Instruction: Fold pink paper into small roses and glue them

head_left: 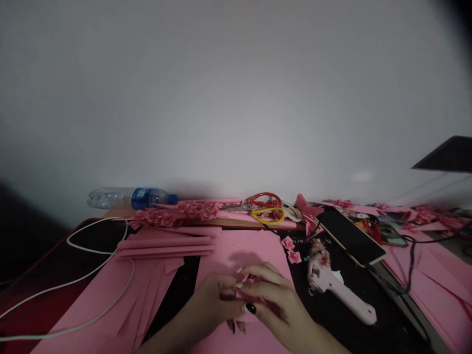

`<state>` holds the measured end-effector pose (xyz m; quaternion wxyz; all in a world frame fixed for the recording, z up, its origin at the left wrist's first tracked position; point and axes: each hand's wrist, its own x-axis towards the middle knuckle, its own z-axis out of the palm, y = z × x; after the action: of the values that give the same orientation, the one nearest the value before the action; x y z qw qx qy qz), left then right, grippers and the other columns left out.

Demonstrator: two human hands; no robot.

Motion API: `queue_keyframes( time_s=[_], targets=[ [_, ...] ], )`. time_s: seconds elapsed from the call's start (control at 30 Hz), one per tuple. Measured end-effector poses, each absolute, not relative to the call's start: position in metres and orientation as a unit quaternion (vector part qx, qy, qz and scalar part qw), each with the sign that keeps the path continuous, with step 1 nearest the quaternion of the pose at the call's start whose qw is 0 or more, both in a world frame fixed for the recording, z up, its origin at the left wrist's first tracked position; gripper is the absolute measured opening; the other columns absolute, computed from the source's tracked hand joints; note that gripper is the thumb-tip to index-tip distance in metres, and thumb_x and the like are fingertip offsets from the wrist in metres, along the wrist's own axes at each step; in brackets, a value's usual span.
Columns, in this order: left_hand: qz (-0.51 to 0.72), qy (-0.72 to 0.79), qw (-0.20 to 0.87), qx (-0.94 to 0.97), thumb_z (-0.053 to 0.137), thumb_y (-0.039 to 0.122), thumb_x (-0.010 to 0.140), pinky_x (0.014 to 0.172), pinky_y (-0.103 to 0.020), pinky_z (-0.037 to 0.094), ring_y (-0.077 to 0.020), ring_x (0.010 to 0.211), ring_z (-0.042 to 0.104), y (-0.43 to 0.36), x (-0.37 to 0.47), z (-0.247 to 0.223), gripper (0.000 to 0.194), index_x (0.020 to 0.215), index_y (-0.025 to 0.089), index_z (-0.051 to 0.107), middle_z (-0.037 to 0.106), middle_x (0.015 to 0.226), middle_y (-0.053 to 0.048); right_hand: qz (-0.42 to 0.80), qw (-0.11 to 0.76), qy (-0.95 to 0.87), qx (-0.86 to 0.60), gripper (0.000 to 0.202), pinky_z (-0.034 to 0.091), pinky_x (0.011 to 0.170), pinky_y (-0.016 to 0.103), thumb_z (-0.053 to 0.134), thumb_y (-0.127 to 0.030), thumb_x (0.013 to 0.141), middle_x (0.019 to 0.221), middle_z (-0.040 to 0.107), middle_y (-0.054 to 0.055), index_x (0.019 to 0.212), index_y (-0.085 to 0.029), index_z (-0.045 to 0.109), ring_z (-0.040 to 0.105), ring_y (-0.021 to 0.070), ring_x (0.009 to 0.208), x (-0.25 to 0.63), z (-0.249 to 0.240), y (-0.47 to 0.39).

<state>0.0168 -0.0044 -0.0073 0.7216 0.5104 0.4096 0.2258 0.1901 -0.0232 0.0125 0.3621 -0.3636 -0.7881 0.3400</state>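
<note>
My left hand [214,301] and my right hand [277,304] meet over a pink paper sheet [247,246] on the dark mat. Between their fingertips is a small piece of pink paper [258,299], mostly hidden by the fingers. Both hands are closed in a pinch on it. Two small pink paper roses [294,256] lie just beyond my right hand. To the right rests a pale pink hot glue gun [342,290], its nozzle end toward the wall. Rolled pink paper tubes [165,247] lie past my left hand.
Scissors with red and yellow handles [268,216] lie along the back, near a plastic bottle [143,198] on its side. A phone [352,236] and black cables [411,265] are at right. A white cord [92,263] crosses loose pink sheets [110,300] at left.
</note>
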Motion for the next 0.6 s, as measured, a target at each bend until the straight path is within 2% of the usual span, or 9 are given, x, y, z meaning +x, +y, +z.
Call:
queue_keyframes(
  time_s=[0.23,0.43,0.53,0.6],
  targets=[
    [0.218,0.395,0.739,0.5,0.073,0.037,0.062,0.044,-0.019,0.042,-0.0114,0.047,0.057,0.0004,0.0128,-0.0058,0.03,0.069,0.01,0.062,0.058,0.053,0.0,0.311,0.342,-0.815,-0.349,0.028,0.044,0.089,0.039,0.043,-0.027,0.091,0.119,0.056,0.01,0.111,-0.023,0.062,0.052,0.0229,0.108,0.1936,0.0161,-0.0226],
    [0.238,0.403,0.729,0.5,0.072,0.037,0.064,0.046,-0.02,0.043,-0.0132,0.05,0.059,-0.0012,0.0123,-0.0081,0.03,0.069,0.01,0.061,0.058,0.054,0.0,0.349,0.348,-0.798,-0.348,0.028,0.041,0.093,0.037,0.039,-0.028,0.093,0.122,0.055,0.009,0.108,-0.023,0.063,0.05,0.0219,0.111,0.1941,0.0131,-0.0237],
    [0.238,0.413,0.721,0.503,0.068,0.033,0.067,0.048,-0.021,0.044,-0.014,0.052,0.06,-0.0032,0.0133,-0.0039,0.024,0.073,0.01,0.063,0.062,0.057,-0.001,0.387,0.388,-0.74,-0.39,0.026,0.044,0.087,0.033,0.04,-0.03,0.093,0.111,0.057,0.01,0.108,-0.02,0.058,0.053,0.0205,0.103,0.1927,0.0103,-0.0247],
    [0.237,0.431,0.711,0.503,0.065,0.03,0.068,0.049,-0.021,0.044,-0.0145,0.054,0.06,-0.0053,0.0146,-0.0025,0.02,0.069,0.009,0.062,0.063,0.056,-0.002,0.406,0.405,-0.694,-0.435,0.022,0.046,0.072,0.027,0.041,-0.034,0.092,0.091,0.058,0.007,0.099,-0.018,0.054,0.055,0.0173,0.083,0.1909,0.0074,-0.0245]
  ],
)
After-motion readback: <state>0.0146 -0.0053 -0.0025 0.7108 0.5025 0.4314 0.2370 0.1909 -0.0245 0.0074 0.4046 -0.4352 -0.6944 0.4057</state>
